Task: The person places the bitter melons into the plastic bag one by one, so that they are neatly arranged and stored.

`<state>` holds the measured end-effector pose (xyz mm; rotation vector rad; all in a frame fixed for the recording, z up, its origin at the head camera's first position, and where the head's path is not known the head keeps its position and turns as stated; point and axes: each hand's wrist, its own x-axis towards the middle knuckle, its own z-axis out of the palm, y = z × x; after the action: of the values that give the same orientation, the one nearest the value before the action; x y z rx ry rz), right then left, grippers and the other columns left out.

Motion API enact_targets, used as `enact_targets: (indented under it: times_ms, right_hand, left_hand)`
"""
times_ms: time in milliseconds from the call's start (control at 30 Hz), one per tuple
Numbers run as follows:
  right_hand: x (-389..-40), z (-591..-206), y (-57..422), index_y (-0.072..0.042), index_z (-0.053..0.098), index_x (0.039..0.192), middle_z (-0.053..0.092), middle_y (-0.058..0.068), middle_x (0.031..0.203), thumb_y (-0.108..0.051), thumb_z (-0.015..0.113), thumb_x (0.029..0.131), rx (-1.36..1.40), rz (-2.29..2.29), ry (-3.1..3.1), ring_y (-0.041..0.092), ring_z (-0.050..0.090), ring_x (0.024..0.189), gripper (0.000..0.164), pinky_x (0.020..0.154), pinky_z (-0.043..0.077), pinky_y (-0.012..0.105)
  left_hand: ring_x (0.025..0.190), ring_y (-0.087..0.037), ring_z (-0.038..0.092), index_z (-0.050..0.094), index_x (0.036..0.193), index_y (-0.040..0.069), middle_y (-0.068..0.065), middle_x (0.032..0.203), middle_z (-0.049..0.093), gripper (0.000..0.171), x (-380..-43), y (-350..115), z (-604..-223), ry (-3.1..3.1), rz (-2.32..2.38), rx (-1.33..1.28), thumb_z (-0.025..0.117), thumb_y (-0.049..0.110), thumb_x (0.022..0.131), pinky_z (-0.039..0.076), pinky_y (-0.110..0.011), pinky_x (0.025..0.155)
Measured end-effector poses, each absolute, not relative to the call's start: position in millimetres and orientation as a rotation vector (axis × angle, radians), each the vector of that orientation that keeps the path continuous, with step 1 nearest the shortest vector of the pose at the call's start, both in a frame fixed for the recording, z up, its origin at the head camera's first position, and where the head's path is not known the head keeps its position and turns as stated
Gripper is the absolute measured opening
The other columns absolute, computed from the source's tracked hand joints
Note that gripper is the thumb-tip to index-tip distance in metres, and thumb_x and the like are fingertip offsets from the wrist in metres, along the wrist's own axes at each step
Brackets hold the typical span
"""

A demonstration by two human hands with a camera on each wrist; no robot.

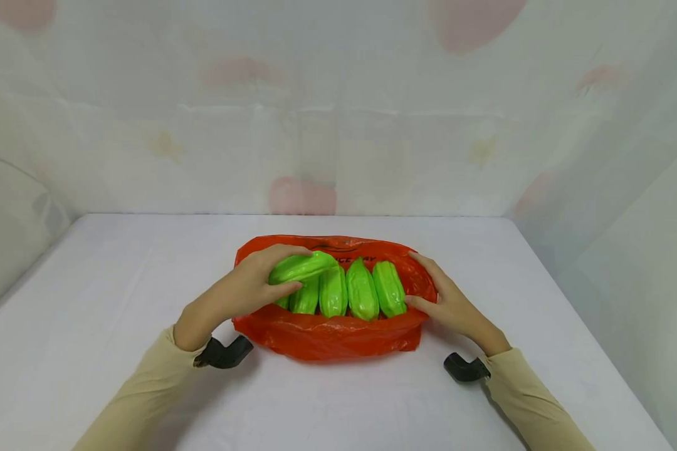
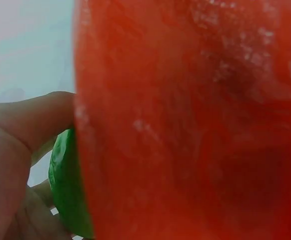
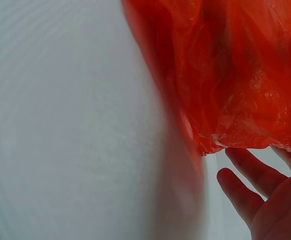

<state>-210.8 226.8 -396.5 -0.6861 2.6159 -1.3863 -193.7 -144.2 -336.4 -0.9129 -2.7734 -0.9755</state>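
A red plastic bag [image 1: 338, 341] with dark print lies on the table, its mouth spread wide. Inside, several glossy green ridged fruits [image 1: 363, 291] stand side by side. My left hand [image 1: 254, 279], at the left end of the bag, holds one more green ridged fruit [image 1: 301, 267] tilted above the others, thumb below and fingers over it. In the left wrist view the bag hides most of that fruit [image 2: 68, 185]. My right hand [image 1: 448, 300] holds the bag's right rim, thumb over the edge by the rightmost fruit. Its fingers [image 3: 240, 192] partly pass behind the red plastic.
A white-covered table [image 1: 541, 376] lies under the bag, with a pale patterned curtain [image 1: 372, 156] hanging along its far edge. Black curved wrist mounts [image 1: 225, 352] stick out inward from both beige sleeves [image 1: 533, 401].
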Motion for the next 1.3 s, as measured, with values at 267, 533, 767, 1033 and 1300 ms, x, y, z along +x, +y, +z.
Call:
enact_targets:
  times_ms: [267, 533, 767, 1033, 1300]
  right_hand:
    - [-211, -397, 226, -0.021, 0.025, 0.156, 0.031, 0.012, 0.158, -0.023, 0.066, 0.094, -0.676, -1.388, 2.616, 0.038, 0.037, 0.141, 0.075, 0.106, 0.041, 0.063]
    - [-212, -398, 226, -0.02, 0.025, 0.156, 0.031, 0.012, 0.158, -0.022, 0.066, 0.094, -0.687, -1.388, 2.617, 0.039, 0.037, 0.14, 0.074, 0.105, 0.042, 0.063]
    - [-213, -399, 225, -0.021, 0.026, 0.156, 0.031, 0.011, 0.158, -0.022, 0.068, 0.093, -0.683, -1.399, 2.612, 0.038, 0.037, 0.141, 0.075, 0.106, 0.042, 0.062]
    - [-214, -400, 225, -0.021, 0.026, 0.156, 0.032, 0.012, 0.158, -0.022, 0.068, 0.093, -0.689, -1.382, 2.626, 0.038, 0.037, 0.141, 0.075, 0.106, 0.042, 0.062]
    - [-213, -400, 224, -0.021, 0.027, 0.156, 0.032, 0.011, 0.158, -0.021, 0.067, 0.093, -0.694, -1.388, 2.626, 0.038, 0.038, 0.14, 0.075, 0.105, 0.042, 0.062]
  left_hand:
    - [0.119, -0.024, 0.059, 0.056, 0.136, 0.013, -0.006, 0.134, 0.061, 0.05, -215, -136, -337, -2.84, -0.912, -0.932, 0.073, 0.018, 0.089, 0.049, -0.046, 0.102]
    - [0.133, -0.03, 0.053, 0.055, 0.138, 0.012, -0.009, 0.139, 0.059, 0.051, -231, -130, -334, -2.877, -0.893, -0.962, 0.072, 0.014, 0.09, 0.041, -0.051, 0.111]
    - [0.133, -0.031, 0.052, 0.053, 0.14, 0.01, -0.011, 0.14, 0.058, 0.054, -240, -125, -330, -2.931, -0.835, -0.966, 0.073, 0.01, 0.089, 0.039, -0.05, 0.113]
    - [0.124, -0.03, 0.055, 0.053, 0.138, 0.01, -0.012, 0.135, 0.059, 0.052, -245, -123, -332, -2.956, -0.835, -0.905, 0.072, 0.013, 0.09, 0.043, -0.05, 0.108]
    - [0.119, -0.031, 0.05, 0.052, 0.144, 0.019, -0.02, 0.135, 0.049, 0.053, -243, -125, -337, -2.974, -0.857, -0.836, 0.068, 0.02, 0.094, 0.048, -0.048, 0.095]
